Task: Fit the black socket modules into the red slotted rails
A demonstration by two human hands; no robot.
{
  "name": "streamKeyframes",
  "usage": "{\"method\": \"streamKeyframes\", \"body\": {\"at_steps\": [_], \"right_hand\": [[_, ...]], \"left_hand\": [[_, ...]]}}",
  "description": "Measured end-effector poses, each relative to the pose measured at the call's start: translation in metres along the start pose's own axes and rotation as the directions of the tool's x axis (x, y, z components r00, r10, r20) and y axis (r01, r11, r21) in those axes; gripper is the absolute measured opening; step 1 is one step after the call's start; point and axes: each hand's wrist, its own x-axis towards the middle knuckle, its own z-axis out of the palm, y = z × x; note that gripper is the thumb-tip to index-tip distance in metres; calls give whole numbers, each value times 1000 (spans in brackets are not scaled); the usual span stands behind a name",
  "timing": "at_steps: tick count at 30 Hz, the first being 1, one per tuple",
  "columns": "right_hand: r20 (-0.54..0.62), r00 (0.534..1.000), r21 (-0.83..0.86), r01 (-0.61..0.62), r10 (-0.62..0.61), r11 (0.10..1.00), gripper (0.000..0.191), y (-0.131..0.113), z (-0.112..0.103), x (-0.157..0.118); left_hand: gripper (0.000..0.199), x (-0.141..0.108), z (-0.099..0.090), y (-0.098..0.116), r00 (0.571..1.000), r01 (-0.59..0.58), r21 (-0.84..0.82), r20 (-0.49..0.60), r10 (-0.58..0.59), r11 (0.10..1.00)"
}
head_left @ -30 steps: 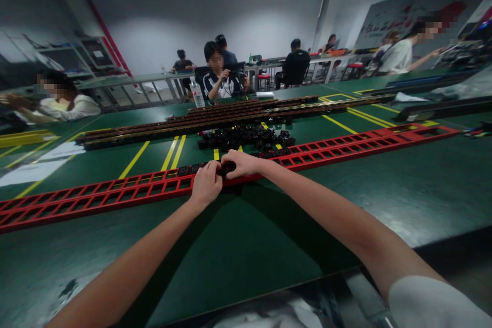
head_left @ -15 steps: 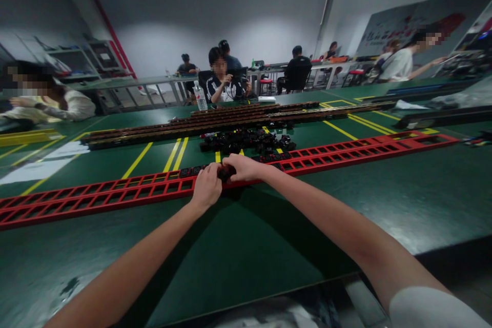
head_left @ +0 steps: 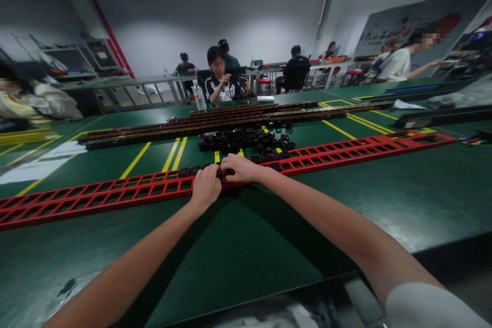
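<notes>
A long red frame (head_left: 126,193) with two rows of square openings lies across the green table. Several black square parts (head_left: 185,171) sit in its openings near the middle. At that spot my left hand (head_left: 206,184) is closed, its fingers bent down onto the frame. Beside it, nearly touching, my right hand (head_left: 240,168) is closed too, with thumb and forefinger pinched together. A dark piece shows between the two hands, but the fingers cover most of it and I cannot tell which hand grips it. Just behind the hands lies a heap of small black parts (head_left: 246,140).
Long brown strips (head_left: 180,125) lie stacked behind the heap. A water bottle (head_left: 199,96) stands near a seated person (head_left: 221,82) across the table. White papers (head_left: 36,170) lie at left; dark rails (head_left: 434,117) and plastic wrap (head_left: 469,95) at right. Other people sit around.
My hands stay at the same place on the frame, with only slight finger movement. The person at the left has shifted further left, partly out of view.
</notes>
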Motion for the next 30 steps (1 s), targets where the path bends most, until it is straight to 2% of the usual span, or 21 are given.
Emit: {"method": "streamKeyframes", "body": {"at_steps": [7, 10, 12, 13, 15, 18, 20, 22, 26, 28, 30], "right_hand": [[-29, 999, 11, -27, 27, 1000, 9, 1, 5, 7], [-3, 1000, 69, 5, -5, 998, 11, 6, -2, 8], [-13, 998, 63, -59, 60, 996, 15, 15, -13, 3], [-36, 989, 33, -143, 144, 989, 17, 22, -19, -1], [-113, 925, -62, -371, 363, 927, 19, 38, -31, -12], [-189, 757, -178, -653, 626, 736, 29, 66, -39, -32], [-176, 667, -171, -745, 724, 645, 37, 81, -37, -44], [-141, 636, -131, -772, 759, 622, 38, 89, -34, -51], [-176, 663, -214, -748, 728, 629, 32, 83, -29, -47], [-214, 696, -229, -718, 685, 658, 34, 74, -28, -36], [-215, 748, -175, -662, 628, 729, 39, 65, -24, -21]], "left_hand": [[24, -1, -1, 0, 999, -29, 56, 18, 28, 998], [24, -1, -3, 1, 999, -39, 57, 23, 38, 998], [23, -1, -3, 1, 999, -50, 44, 21, 49, 998], [23, -1, -3, 1, 998, -55, 34, 15, 55, 998], [23, -2, -3, 1, 998, -67, 9, 3, 67, 998], [23, -3, -3, 0, 997, -83, -17, -1, 83, 996], [24, -3, -2, 0, 996, -86, -17, 1, 86, 996], [24, -2, -1, 0, 996, -87, -11, 2, 87, 996], [23, -2, 0, -1, 996, -85, 4, 0, 85, 996], [23, -2, 1, -1, 996, -85, 11, 1, 85, 996], [23, -1, 1, -1, 995, -95, 15, 3, 95, 995]]}}
